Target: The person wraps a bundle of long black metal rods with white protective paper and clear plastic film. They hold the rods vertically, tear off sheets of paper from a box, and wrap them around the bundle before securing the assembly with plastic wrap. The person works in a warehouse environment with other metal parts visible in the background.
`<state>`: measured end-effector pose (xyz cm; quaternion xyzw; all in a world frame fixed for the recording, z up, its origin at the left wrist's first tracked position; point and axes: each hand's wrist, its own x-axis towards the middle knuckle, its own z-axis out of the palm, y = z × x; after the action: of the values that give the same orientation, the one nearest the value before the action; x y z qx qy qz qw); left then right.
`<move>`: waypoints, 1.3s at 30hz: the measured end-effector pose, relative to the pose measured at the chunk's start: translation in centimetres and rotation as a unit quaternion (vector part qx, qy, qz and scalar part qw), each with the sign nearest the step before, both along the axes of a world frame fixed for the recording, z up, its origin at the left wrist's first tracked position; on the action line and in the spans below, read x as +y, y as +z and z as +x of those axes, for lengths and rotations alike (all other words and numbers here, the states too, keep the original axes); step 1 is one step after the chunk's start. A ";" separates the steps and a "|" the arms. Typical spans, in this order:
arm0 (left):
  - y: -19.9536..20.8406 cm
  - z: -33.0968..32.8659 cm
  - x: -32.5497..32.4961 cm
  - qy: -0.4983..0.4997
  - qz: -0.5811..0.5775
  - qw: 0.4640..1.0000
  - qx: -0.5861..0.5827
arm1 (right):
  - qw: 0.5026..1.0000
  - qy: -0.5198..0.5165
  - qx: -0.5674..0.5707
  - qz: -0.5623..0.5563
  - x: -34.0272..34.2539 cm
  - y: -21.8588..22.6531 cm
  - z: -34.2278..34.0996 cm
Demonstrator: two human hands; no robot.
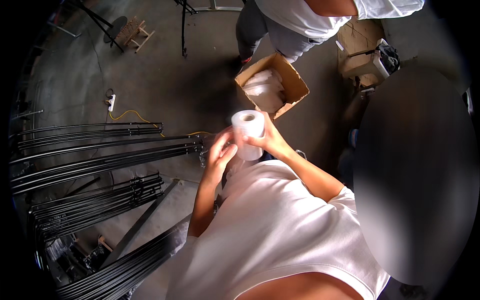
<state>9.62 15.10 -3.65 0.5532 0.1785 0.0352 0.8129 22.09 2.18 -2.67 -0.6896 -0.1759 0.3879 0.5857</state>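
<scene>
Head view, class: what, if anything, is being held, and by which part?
A whitish roll, held by its curved side: the right hand grips it from the right. The left hand is at its left side; whether it grips is unclear.

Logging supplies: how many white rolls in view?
1: the white roll in the right hand, with the left hand close beside it. Others could be hidden, perhaps inside the cardboard box.

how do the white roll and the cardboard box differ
The white roll is round with a hollow core; the cardboard box is brown and flat-walled. The right hand grips the roll, while no visible hand holds the box. The box looks wider than the roll. Both show an opening at the top.
</scene>
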 end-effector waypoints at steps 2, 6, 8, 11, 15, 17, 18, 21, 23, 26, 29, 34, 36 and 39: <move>-1.6 1.2 -1.2 -0.019 -0.039 0.999 0.001 | 0.994 -0.060 0.088 0.006 -2.5 -0.4 0.1; -4.3 3.0 -3.9 0.036 -0.127 0.991 -0.016 | 0.981 -0.095 0.166 0.025 -5.2 -1.0 1.0; -4.2 3.5 -4.9 0.081 -0.189 0.978 0.023 | 0.986 -0.044 0.160 0.021 -5.1 -1.5 2.0; -3.7 3.8 -5.6 0.117 -0.185 0.975 0.044 | 0.982 0.052 0.179 0.006 -3.6 -2.9 3.3; -4.8 4.1 -5.1 0.162 -0.158 0.970 0.094 | 0.978 0.155 0.136 0.026 0.1 -3.6 6.1; -3.0 4.3 -5.7 0.209 -0.187 0.957 0.075 | 0.967 0.186 0.174 0.008 0.6 -4.6 6.4; -2.7 4.2 -5.9 0.236 -0.177 0.953 0.064 | 0.959 0.205 0.190 0.037 1.2 -3.7 6.4; -2.6 2.1 -7.3 0.349 -0.124 0.928 -0.033 | 0.940 0.295 0.136 0.101 2.3 -3.7 4.4; -1.6 1.2 -8.0 0.428 -0.093 0.894 -0.099 | 0.910 0.385 -0.046 0.146 3.7 -1.0 3.9; 2.6 -1.7 -7.4 0.470 -0.013 0.879 -0.083 | 0.807 0.515 -0.160 0.240 7.0 2.9 1.8; 4.3 -3.7 -7.1 0.619 0.031 0.771 -0.148 | 0.734 0.560 -0.226 0.311 8.4 6.9 -2.1; 11.2 -10.1 -5.5 0.665 0.159 0.722 -0.110 | 0.751 0.600 -0.113 0.253 12.0 12.4 -9.2; 16.0 -13.0 -3.7 0.623 0.251 0.720 -0.175 | 0.726 0.588 -0.119 0.337 14.8 15.6 -11.9; 22.4 -17.3 -1.0 0.586 0.374 0.681 -0.231 | 0.695 0.521 -0.039 0.494 20.0 21.7 -17.7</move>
<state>-7.67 14.12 18.78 0.5674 0.2453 0.6950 0.3673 4.43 22.23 19.05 -0.1142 -0.6960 0.4607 0.5388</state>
